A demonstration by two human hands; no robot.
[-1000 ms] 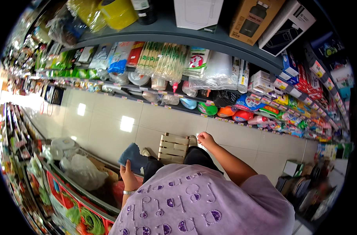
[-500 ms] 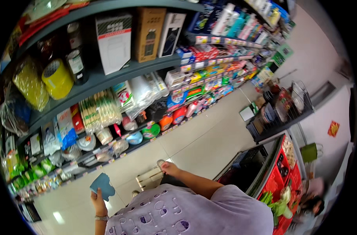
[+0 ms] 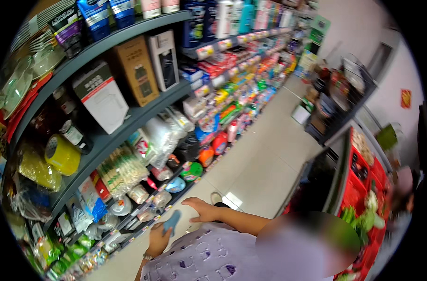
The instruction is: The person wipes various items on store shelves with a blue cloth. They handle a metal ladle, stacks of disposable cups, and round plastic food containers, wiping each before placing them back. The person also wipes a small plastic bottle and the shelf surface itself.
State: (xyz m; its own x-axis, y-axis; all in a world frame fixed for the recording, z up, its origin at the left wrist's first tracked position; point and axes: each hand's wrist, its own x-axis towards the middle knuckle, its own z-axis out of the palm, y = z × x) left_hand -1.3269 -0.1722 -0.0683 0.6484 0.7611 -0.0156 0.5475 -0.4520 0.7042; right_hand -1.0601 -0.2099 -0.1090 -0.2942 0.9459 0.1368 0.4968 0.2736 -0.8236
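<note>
A folded blue cloth (image 3: 173, 222) is pinched in my left hand (image 3: 158, 240), its loose end sticking up toward the right. My right hand (image 3: 203, 209) hovers just right of the cloth, apart from it, with fingers stretched out and nothing in them. Both hands are in front of my torso, above the pale tiled floor (image 3: 255, 157) and close to the lower shelves. A shoe (image 3: 216, 197) shows beyond my right hand.
A grey shelf unit (image 3: 169, 93) curves along the left, loaded with boxes, yellow tape rolls (image 3: 62, 154), bottles and bagged goods. At the right stand a red-lined vegetable stand (image 3: 356, 185) and a dark rack (image 3: 323, 126). A blurred person (image 3: 403, 187) is at the far right.
My left hand has brought the cloth rightward, near my right hand. My right hand has opened out, and the pale slatted thing beside it has left view. The whole view has turned.
</note>
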